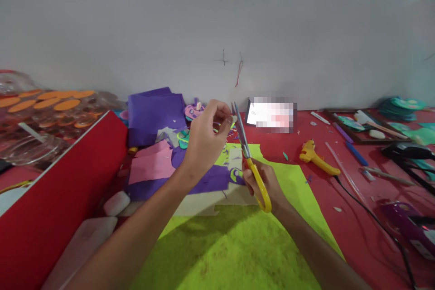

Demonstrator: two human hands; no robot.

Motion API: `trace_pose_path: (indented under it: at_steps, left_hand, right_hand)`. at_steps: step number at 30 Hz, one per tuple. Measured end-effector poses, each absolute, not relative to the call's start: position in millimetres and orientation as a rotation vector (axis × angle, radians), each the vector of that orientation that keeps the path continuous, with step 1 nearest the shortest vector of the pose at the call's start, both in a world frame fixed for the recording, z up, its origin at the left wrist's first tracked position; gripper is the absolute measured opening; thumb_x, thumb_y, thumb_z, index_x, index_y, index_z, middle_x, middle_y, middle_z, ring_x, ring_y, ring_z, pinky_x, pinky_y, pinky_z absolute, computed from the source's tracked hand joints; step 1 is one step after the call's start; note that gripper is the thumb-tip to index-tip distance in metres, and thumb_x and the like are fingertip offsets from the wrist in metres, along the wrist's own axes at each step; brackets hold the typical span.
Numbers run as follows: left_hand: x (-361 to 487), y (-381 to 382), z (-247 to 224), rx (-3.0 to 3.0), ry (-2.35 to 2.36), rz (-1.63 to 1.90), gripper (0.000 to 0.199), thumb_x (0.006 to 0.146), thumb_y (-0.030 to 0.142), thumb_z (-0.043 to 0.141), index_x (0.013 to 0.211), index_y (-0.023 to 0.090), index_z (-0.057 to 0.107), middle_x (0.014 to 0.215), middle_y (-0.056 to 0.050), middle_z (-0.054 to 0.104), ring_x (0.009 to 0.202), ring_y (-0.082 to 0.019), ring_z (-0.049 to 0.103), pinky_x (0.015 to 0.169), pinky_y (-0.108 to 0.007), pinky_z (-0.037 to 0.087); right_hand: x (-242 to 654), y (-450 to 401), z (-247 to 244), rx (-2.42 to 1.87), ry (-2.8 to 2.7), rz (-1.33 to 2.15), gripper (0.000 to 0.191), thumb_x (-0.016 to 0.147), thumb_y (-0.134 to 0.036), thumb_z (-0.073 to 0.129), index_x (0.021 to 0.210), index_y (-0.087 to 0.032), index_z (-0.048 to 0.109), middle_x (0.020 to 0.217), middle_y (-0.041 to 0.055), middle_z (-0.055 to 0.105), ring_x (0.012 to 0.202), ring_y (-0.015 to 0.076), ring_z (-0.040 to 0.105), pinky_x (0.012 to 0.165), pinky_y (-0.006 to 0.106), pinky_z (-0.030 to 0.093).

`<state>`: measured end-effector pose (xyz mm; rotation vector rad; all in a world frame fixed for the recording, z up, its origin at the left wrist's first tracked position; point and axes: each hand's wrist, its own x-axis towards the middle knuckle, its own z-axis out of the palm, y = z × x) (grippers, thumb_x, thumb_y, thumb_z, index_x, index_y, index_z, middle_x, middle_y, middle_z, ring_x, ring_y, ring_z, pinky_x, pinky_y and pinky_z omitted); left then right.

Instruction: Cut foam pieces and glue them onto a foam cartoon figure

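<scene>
My left hand [209, 133] is raised over the middle of the table, thumb and fingers pinching a small pale piece [233, 120]. Just to its right, my right hand [260, 176] grips yellow-handled scissors [261, 188]. The scissor blades point up and stand slightly apart beside the pale piece. Below the hands lie purple sheets [212, 179], a pink sheet [151, 165] and beige strips [200, 203] on a large yellow-green sheet [217, 249]. A small yellow-green curl [235, 174] rests on the purple near my right hand.
Folded purple material [154, 115] stands at the back left, beside a red divider [68, 190]. Clear cups with orange discs [68, 104] are beyond it. On the right are a yellow glue gun [317, 158] with a cord, a lit phone [272, 115], pens and a dark tray [370, 138].
</scene>
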<state>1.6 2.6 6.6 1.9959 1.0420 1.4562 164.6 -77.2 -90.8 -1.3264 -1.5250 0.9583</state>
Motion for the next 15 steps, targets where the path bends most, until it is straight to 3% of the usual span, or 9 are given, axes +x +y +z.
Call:
trace_pose_path:
  at_steps: [6,15]
  left_hand:
    - [2.4,1.6,8.3,2.038,1.086,1.33,0.009,0.095,0.016,0.059,0.087,0.019,0.059,0.077,0.001,0.064,0.067,-0.01,0.058,0.064,-0.024,0.045]
    - [3.0,2.4,7.6,1.997,1.092,1.311,0.013,0.095,0.015,0.057,0.083,0.019,0.06,0.071,0.002,0.063,0.063,-0.01,0.057,0.06,-0.025,0.042]
  right_hand:
    - [164.6,-76.2,-94.0,-1.321,-1.493,0.954,0.064,0.086,-0.086,0.051,0.073,-0.023,0.05,0.048,-0.0046,0.047,0.044,0.012,0.04,0.045,0.026,0.032]
    - [164.2,-76.9,-93.0,-1.34,-1.516,0.949,0.063,0.088,-0.084,0.049,0.073,-0.023,0.05,0.049,-0.0043,0.047,0.044,0.0117,0.041,0.044,0.025,0.031]
